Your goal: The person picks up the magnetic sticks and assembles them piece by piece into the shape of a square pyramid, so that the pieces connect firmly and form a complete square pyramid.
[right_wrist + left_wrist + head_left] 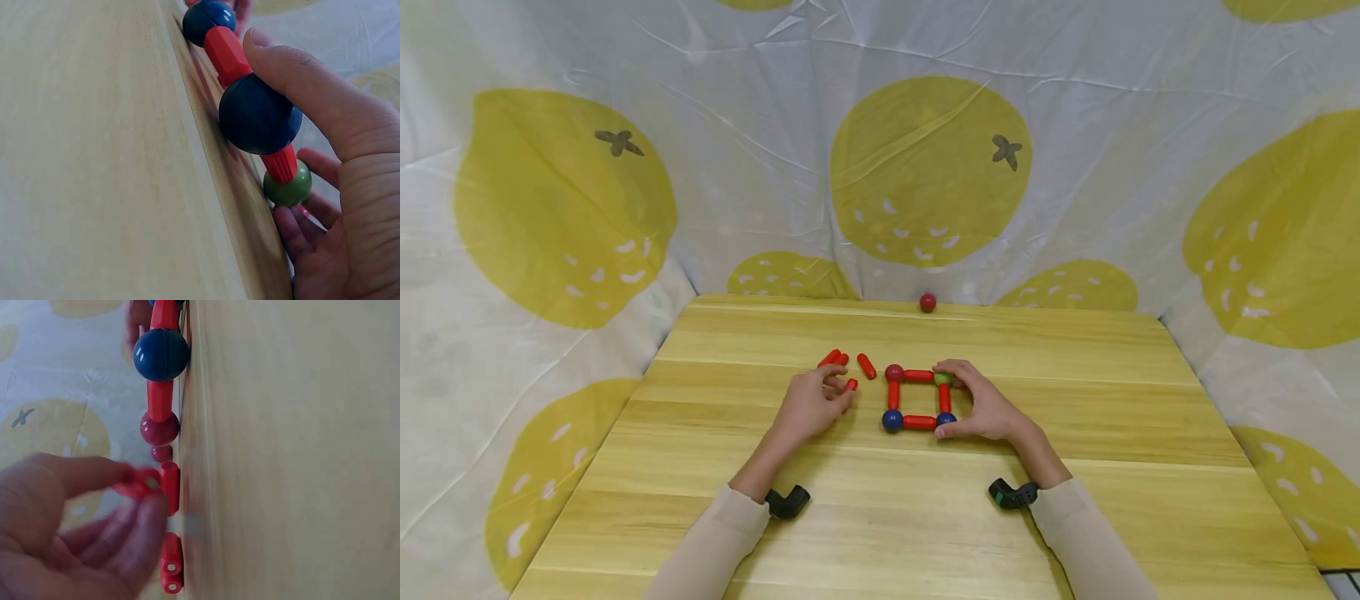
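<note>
A: Handling of the square frame (893, 396)?
B: Likely light, stiff, perhaps slippery; best held by opposite corners. Lies toward the counter's (910, 508) far edge.
A: Contact?
B: Right grip (991, 410) clamped on its right side, thumb at near-right blue ball (256, 119), fingers at green ball (287, 184). Left grip (808, 403), beyond its left side, pinches a red rod (851, 385).

Red rods (894, 395): eight are showing. Four are forming the sides of one square frame (919, 422); one held rod (851, 385) is sitting in the left grip (812, 404); three loose rods (867, 366) are lying on one bench (910, 533). Balls: five are showing. Two blue balls (892, 421), one green ball (287, 183) and one crimson ball (894, 373) are making four corners; one lone red ball (928, 303) is resting apart. Wrist devices (787, 502): two are showing.
</note>
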The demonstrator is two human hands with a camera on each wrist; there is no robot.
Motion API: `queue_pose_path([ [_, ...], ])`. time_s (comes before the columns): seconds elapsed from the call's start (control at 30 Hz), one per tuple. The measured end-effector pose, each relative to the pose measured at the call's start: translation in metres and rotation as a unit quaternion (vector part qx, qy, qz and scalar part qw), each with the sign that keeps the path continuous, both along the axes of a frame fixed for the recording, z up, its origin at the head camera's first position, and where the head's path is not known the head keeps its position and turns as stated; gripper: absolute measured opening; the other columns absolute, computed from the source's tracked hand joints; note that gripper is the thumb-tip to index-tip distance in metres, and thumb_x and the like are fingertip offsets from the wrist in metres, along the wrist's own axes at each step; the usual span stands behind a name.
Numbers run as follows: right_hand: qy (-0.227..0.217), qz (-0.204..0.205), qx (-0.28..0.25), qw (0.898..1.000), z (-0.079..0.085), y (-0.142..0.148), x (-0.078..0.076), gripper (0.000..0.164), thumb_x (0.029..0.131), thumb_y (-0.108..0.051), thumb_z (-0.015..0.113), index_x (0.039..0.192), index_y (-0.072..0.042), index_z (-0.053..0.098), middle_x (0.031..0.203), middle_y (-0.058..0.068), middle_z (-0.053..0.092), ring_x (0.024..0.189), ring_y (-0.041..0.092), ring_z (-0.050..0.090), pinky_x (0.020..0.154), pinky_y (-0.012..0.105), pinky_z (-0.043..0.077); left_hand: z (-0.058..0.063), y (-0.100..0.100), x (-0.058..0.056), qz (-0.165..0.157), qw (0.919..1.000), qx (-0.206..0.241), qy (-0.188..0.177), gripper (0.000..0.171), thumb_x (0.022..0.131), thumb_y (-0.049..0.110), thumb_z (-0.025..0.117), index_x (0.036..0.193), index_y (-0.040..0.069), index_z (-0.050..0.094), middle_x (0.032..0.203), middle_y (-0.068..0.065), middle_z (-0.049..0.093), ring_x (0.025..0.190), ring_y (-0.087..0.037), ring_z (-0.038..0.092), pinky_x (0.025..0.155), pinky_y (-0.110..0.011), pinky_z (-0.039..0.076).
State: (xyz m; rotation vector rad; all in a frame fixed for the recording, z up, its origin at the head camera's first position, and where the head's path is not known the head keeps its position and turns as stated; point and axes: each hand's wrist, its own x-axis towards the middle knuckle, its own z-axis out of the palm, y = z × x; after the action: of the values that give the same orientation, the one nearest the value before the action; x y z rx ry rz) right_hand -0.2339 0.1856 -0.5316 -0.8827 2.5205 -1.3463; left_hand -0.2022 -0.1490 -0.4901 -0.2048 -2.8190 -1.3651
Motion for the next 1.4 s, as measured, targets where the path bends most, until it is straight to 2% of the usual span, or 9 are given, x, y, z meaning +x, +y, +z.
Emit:
queue_pose_path([
  [0.1, -0.002, 0.000, 0.002, 1.000, -0.001, 0.000, 0.000, 0.102, 0.069, -0.039, 0.097, 0.154, -0.020, 0.043, 0.156, -0.001, 0.041, 0.135, 0.022, 0.048, 0.114, 0.048, 0.042, 0.000, 0.002, 0.001, -0.055, 0.9959, 0.071, -0.009, 0.036, 0.094, 0.016, 0.077, 0.128, 0.007, 0.070, 0.111, -0.004, 0.075, 0.099, -0.019, 0.074, 0.084, -0.030, 0.062],
  [0.27, -0.001, 0.004, -0.003, 1.000, -0.003, -0.001, -0.001, 0.101, 0.070, -0.037, 0.097, 0.154, -0.018, 0.043, 0.156, 0.000, 0.041, 0.136, 0.024, 0.047, 0.115, 0.051, 0.041, 0.001, 0.012, 0.003, -0.155, 0.9724, 0.173, -0.018, 0.031, 0.098, 0.014, 0.072, 0.129, 0.010, 0.069, 0.125, -0.007, 0.071, 0.116, -0.024, 0.068, 0.096, -0.030, 0.059],
  [0.33, -0.001, 0.005, -0.008, 1.000, -0.003, -0.002, -0.002, 0.100, 0.070, -0.034, 0.097, 0.154, -0.017, 0.043, 0.156, 0.001, 0.041, 0.137, 0.025, 0.047, 0.114, 0.053, 0.041, 0.001, 0.016, 0.004, -0.179, 0.9652, 0.189, -0.021, 0.031, 0.098, 0.014, 0.071, 0.129, 0.010, 0.068, 0.128, -0.009, 0.070, 0.119, -0.026, 0.067, 0.098, -0.029, 0.058],
  [0.47, -0.001, 0.007, -0.010, 1.000, -0.002, -0.003, -0.003, 0.100, 0.070, -0.034, 0.097, 0.154, -0.017, 0.043, 0.156, 0.000, 0.041, 0.137, 0.024, 0.047, 0.115, 0.053, 0.041, -0.003, 0.023, 0.005, -0.201, 0.9603, 0.190, -0.035, 0.030, 0.099, 0.012, 0.069, 0.129, 0.011, 0.068, 0.133, -0.009, 0.067, 0.118, -0.025, 0.068, 0.097, -0.026, 0.057],
  [0.67, -0.004, 0.010, -0.007, 1.000, 0.001, -0.002, -0.003, 0.102, 0.071, -0.035, 0.096, 0.155, -0.015, 0.042, 0.160, 0.003, 0.037, 0.139, 0.025, 0.046, 0.115, 0.052, 0.041, -0.012, 0.028, 0.005, -0.213, 0.9578, 0.188, -0.046, 0.030, 0.100, 0.006, 0.066, 0.130, 0.008, 0.067, 0.134, -0.009, 0.067, 0.118, -0.023, 0.067, 0.098, -0.027, 0.057],
  [0.87, -0.019, 0.002, -0.030, 0.999, 0.002, 0.000, -0.001, 0.102, 0.072, -0.032, 0.096, 0.155, -0.014, 0.039, 0.165, 0.014, 0.020, 0.140, 0.034, 0.046, 0.118, 0.056, 0.039, -0.016, 0.031, 0.006, -0.217, 0.9578, 0.183, -0.043, 0.032, 0.100, 0.008, 0.067, 0.132, 0.007, 0.066, 0.134, -0.008, 0.067, 0.120, -0.022, 0.065, 0.100, -0.027, 0.056],
  [1.03, -0.019, -0.002, -0.068, 0.997, -0.002, 0.003, -0.002, 0.086, 0.078, -0.015, 0.090, 0.148, -0.008, 0.041, 0.154, 0.017, 0.034, 0.139, 0.037, 0.047, 0.117, 0.056, 0.040, -0.014, 0.030, 0.006, -0.213, 0.9557, 0.196, -0.052, 0.033, 0.100, 0.008, 0.066, 0.133, 0.005, 0.065, 0.132, -0.010, 0.067, 0.123, -0.026, 0.065, 0.100, -0.029, 0.056],
  [1.23, -0.029, -0.013, -0.079, 0.996, 0.003, 0.003, 0.000, 0.066, 0.081, 0.007, 0.077, 0.141, 0.004, 0.048, 0.142, 0.025, 0.054, 0.133, 0.043, 0.053, 0.115, 0.059, 0.040, -0.014, 0.024, 0.004, -0.148, 0.9736, 0.172, -0.026, 0.029, 0.099, 0.008, 0.069, 0.128, 0.008, 0.068, 0.128, -0.008, 0.068, 0.114, -0.024, 0.069, 0.096, -0.029, 0.058],
  [1.4, -0.041, -0.009, -0.072, 0.997, 0.028, -0.001, 0.011, 0.058, 0.083, 0.016, 0.064, 0.138, 0.013, 0.048, 0.140, 0.033, 0.054, 0.130, 0.049, 0.054, 0.113, 0.062, 0.039, -0.017, 0.020, 0.002, -0.129, 0.9832, 0.129, 0.007, 0.040, 0.095, 0.007, 0.073, 0.134, 0.005, 0.063, 0.134, -0.014, 0.064, 0.108, -0.025, 0.068, 0.090, -0.028, 0.060],
])
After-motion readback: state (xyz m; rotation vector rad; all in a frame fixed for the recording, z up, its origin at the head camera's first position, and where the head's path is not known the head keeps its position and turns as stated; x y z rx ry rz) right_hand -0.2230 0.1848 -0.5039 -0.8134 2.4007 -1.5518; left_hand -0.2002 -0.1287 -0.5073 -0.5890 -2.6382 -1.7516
